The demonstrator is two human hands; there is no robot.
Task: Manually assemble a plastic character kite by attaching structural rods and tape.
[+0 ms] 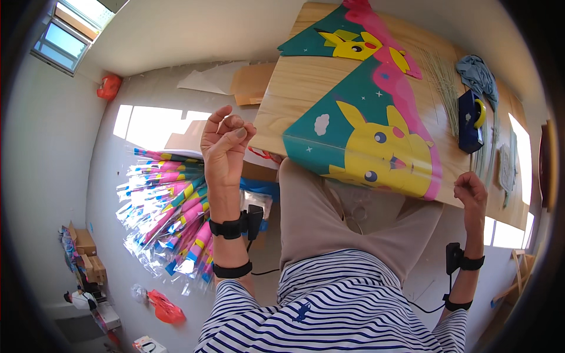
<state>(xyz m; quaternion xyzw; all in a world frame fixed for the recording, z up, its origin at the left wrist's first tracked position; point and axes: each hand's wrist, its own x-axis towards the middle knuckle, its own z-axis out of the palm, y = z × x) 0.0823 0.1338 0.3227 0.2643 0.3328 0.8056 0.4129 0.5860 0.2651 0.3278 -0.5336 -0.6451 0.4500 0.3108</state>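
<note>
A kite sail (329, 123), green with a pink border and a large yellow cartoon animal, lies folded over the table's near edge above my lap. Another similar printed sail (312, 44) lies beyond it. My left hand (226, 138) is raised off the table's left edge, its fingers curled and the thumb against the index finger. Over the table's near right edge is my right hand (471, 189), closed with bent fingers, just right of the sail. Anything pinched in either hand is too small or hidden to make out. Black straps with small devices circle both forearms.
On the wooden table (276, 100) are thin rods (441, 82), a blue tape dispenser (469, 123) with a yellow roll, and a grey-blue cloth (478, 75). Many wrapped kites (170, 206) fan out at the left. Cardboard (253, 82) and a red bag (166, 307) lie on the floor.
</note>
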